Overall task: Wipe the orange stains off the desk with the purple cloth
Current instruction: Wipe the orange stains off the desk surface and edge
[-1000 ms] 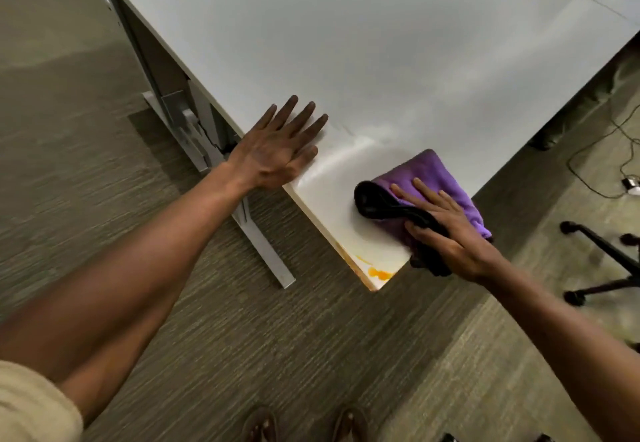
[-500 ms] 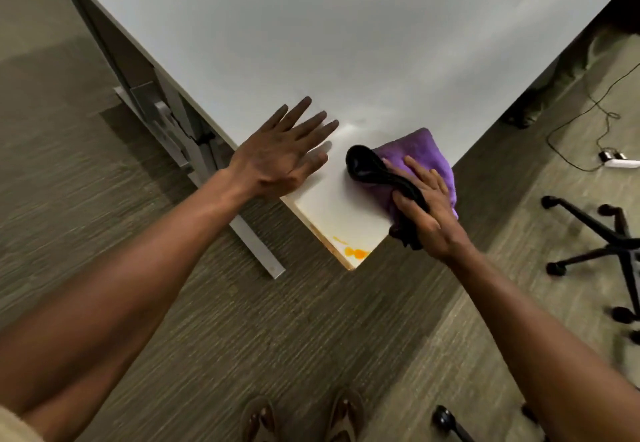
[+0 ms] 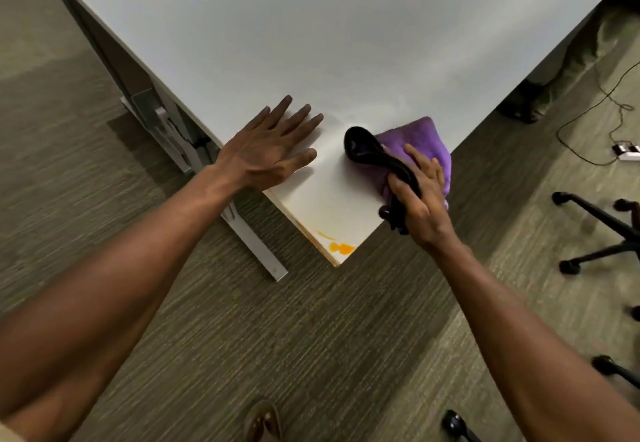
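- The left hand (image 3: 268, 150) lies flat, palm down, on the white counter (image 3: 311, 43) near its left edge, fingers (image 3: 301, 117) spread and straight, holding nothing.
- The right hand (image 3: 420, 195) presses down on the purple cloth (image 3: 427, 140), its fingers curled over the bunched fabric and gripping it against the counter's right edge.
- A black strap-like thing (image 3: 367, 150) runs over the cloth and under the right hand's fingers; its rounded end sticks out toward the left hand, and its other end hangs just past the counter's edge below the thumb. What it is cannot be told.
- The cloth sits close to the near corner of the counter, just right of the left hand, with a bare strip of counter between the two.
- Orange stains (image 3: 341, 248) lie at the very tip of the near corner: a blot, and a thin streak just above it. They are apart from the cloth and uncovered.
- A faint wet smear (image 3: 374, 105) curves across the counter above the cloth.
- Below the counter are a grey-brown carpet (image 3: 311, 337), a metal counter leg (image 3: 256, 244), the black legs of a wheeled chair (image 3: 595, 237) at right, and a cable (image 3: 588, 119) running to a power strip.
- A sandalled foot (image 3: 263, 421) shows at the bottom edge.
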A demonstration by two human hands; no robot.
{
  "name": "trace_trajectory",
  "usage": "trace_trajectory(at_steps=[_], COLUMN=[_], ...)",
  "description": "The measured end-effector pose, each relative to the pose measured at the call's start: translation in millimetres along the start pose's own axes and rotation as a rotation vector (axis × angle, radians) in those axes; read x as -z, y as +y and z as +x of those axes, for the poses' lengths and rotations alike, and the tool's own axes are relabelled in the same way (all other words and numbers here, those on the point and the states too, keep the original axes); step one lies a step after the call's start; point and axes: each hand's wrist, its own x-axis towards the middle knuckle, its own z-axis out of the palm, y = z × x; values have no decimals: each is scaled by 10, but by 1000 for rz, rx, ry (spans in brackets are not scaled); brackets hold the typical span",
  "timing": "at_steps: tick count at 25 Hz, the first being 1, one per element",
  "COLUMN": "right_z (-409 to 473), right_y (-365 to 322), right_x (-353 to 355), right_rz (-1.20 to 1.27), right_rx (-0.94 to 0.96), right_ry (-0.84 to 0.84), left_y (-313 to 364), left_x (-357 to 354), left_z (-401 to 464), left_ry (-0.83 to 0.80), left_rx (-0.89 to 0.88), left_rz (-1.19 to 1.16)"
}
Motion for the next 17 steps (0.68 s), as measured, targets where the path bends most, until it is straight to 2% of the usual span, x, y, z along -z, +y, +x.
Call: trace_trajectory(at_steps=[3,6,9,12,17], right_z=[-328,-369,-40,-135,-719], right_y=[-11,109,292,187,172], right_x=[-288,-221,-33,-183,-504], right_rz=[52,43,43,170,269], right_rx=[104,252,153,40,242], right_ry=[12,-40,59,165,73], left_y=[20,18,87,85,53], left_x=[-31,-9,9,29,-3], left_z=[19,13,53,99,117], left_ry=[7,-6,-49,-69,-73], left_rx=[6,-41,-99,-63,-56], left_rz=[60,102,124,78,54])
